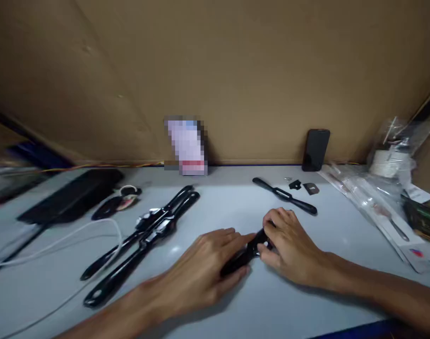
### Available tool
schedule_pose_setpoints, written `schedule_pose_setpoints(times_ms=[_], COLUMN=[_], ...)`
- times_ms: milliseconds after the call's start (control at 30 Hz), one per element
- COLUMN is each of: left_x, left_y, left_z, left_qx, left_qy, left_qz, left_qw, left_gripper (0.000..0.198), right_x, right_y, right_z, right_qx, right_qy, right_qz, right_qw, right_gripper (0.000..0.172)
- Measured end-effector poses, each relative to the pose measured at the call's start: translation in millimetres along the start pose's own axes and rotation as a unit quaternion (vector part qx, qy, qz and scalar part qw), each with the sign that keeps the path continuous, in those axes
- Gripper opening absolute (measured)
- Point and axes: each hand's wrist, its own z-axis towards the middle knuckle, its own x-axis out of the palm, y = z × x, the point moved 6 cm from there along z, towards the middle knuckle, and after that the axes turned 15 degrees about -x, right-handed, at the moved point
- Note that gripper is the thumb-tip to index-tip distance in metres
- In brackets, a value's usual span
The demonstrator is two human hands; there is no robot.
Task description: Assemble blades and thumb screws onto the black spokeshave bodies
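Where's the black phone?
In the head view, the black phone is right of centre, propped upright against the brown wall, behind the small flat plate and left of the clear packets.

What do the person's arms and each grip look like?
The left forearm and right forearm are slim and bare, with no sleeve or watch showing. The left grip and right grip are ungloved human hands; no rings or markings can be made out.
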Motion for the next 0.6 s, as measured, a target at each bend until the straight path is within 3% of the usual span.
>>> schedule_pose_setpoints(times_ms=[433,533,600], left_x=[-0.2,-3.8,-7.4], left_y=[6.2,11.5,16.3], left_z=[2.8,6.5,9.8], left_qx=[-0.002,0.022,0.032], left_qy=[-0.004,0.007,0.009], left_qz=[-0.002,0.0,0.006], left_qw=[1.0,1.0,0.999], left_gripper=[0.042,0.04,0.04], right_x=[-3.9,-9.3,-13.9], right_y=[1.4,-10.4,-27.5], right_z=[-7.1,-8.9,-9.6], right_qx=[-0.029,-0.06,-0.04], right_qy=[-0.032,-0.074,-0.134], right_qz=[0.031,0.106,0.161], right_qw=[0.999,0.99,0.977], right_gripper=[0.008,0.008,0.008])
